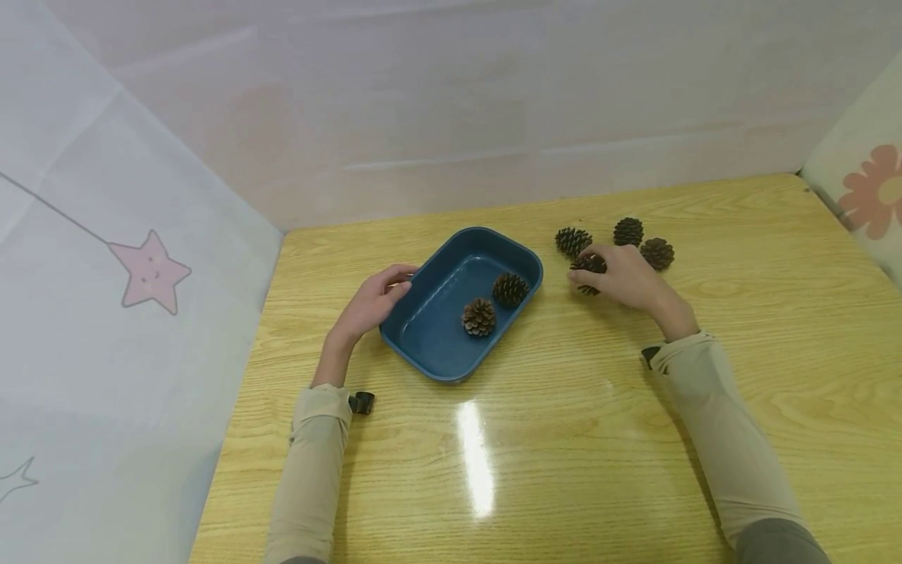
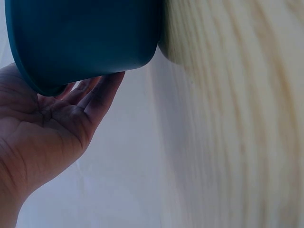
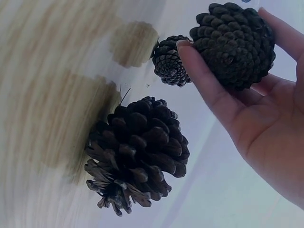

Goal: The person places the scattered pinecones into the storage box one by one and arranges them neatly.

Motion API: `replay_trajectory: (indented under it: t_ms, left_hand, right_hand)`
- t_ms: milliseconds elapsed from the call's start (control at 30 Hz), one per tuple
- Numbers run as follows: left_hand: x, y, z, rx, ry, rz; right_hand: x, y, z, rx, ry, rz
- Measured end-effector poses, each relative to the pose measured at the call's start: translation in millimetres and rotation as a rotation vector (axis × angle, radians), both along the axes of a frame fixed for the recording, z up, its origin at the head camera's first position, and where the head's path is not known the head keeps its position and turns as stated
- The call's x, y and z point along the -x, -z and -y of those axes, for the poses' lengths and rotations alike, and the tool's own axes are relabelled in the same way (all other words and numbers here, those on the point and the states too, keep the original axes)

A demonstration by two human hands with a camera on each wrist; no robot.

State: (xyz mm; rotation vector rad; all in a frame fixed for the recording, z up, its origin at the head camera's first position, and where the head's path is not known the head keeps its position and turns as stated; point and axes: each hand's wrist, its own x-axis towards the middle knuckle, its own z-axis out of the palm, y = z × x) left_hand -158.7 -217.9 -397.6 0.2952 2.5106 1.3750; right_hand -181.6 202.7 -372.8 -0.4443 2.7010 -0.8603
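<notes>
My right hand (image 1: 623, 278) grips a pine cone (image 1: 590, 270) between thumb and fingers. In the right wrist view the held pine cone (image 3: 233, 45) appears off the tabletop. Around that hand lie three more: a pine cone (image 1: 573, 241) on its far left side, another (image 1: 628, 231) behind it, and one (image 1: 658, 253) to its right. My left hand (image 1: 369, 304) rests against the left outer side of a blue plastic basin (image 1: 430, 345), fingers touching the wall below the rim (image 2: 42, 90). Two pine cones (image 1: 478, 317) sit in the basin's right part.
The wooden table (image 1: 550, 439) runs up to a pale curtain (image 1: 451, 102) at the back. Another curtain with a pink star (image 1: 153, 272) hangs along the left side, and one with a flower (image 1: 874, 192) on the right.
</notes>
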Motion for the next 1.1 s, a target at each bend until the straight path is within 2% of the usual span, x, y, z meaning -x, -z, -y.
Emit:
replay_trajectory:
  t_ms: [267,633,1100]
  left_hand:
    - [-0.7,0.1,0.3,-0.003,-0.006,0.006]
    - [-0.1,1.7,0.0,-0.007,-0.007,0.003]
    - [0.1,1.7,0.3,0.005,0.014,-0.016]
  right_hand:
    - [-0.4,-1.2,-0.3,0.006,0.031,-0.034]
    - [0.0,-1.7,-1.1,0.029,0.042,-0.032]
    - [-1.5,-2.0,-1.8,0.069,0.074,-0.062]
